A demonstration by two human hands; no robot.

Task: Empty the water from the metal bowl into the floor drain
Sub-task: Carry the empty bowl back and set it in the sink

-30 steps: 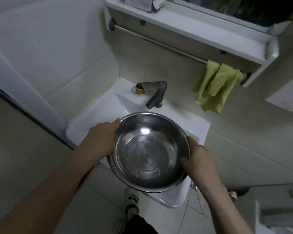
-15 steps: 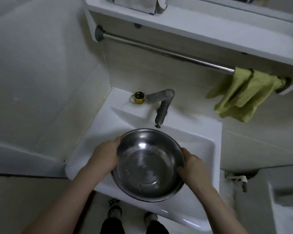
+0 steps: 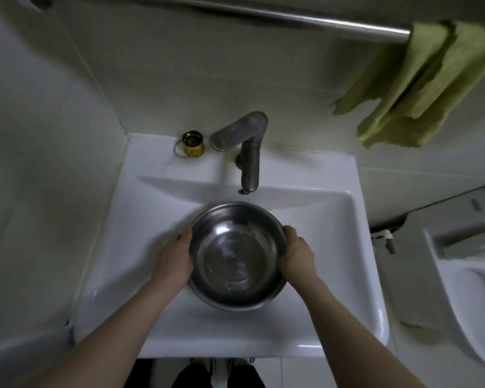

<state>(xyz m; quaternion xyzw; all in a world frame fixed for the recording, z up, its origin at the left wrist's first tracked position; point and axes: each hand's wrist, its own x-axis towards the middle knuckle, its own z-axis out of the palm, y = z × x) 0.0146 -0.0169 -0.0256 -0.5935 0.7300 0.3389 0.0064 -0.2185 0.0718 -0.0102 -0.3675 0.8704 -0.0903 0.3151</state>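
Note:
A round metal bowl point(image 3: 237, 257) sits low inside the white sink point(image 3: 356, 247), just in front of the faucet spout. My left hand point(image 3: 177, 254) grips its left rim and my right hand point(image 3: 296, 253) grips its right rim. The bowl's inside looks shiny with only a few drops or a thin film; I cannot tell how much water it holds. No floor drain is in view.
A grey faucet point(image 3: 247, 152) stands at the back of the sink with a small gold cup point(image 3: 193, 144) beside it. A green cloth point(image 3: 420, 88) hangs from the metal towel bar point(image 3: 291, 19). A white toilet point(image 3: 465, 270) stands at the right. Walls close in left and behind.
The bowl has gone from held above the sink's front edge to down inside the basin, both hands still on its rim. The view has shifted forward over the sink.

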